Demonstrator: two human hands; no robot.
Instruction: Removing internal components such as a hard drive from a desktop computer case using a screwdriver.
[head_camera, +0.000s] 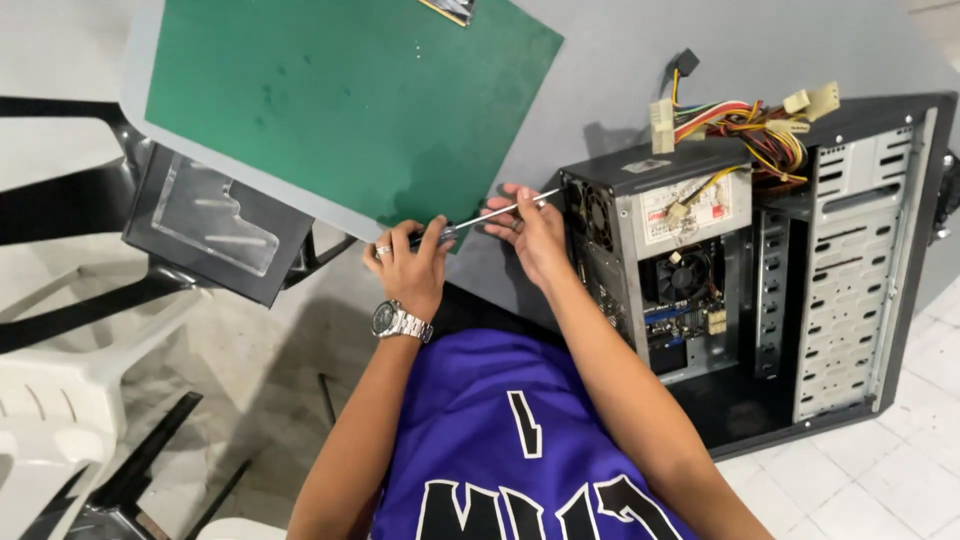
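Note:
A screwdriver (490, 213) with a dark handle and a long metal shaft points at the rear corner of an open desktop computer case (900, 250) lying on the grey table (620, 70). My left hand (408, 265), wearing a ring and a metal watch, grips the handle. My right hand (530, 232) pinches the shaft near the tip, close to the case's back panel. Inside the case I see a power supply (690, 200), a black cooler fan (685, 275) and a bundle of coloured cables (745, 122).
A green cutting mat (340, 100) covers the table's left part, with a small dark item (450, 9) at its far edge. The black case side panel (215, 235) leans by the table. White and black plastic chairs (40, 400) stand at left on the tiled floor.

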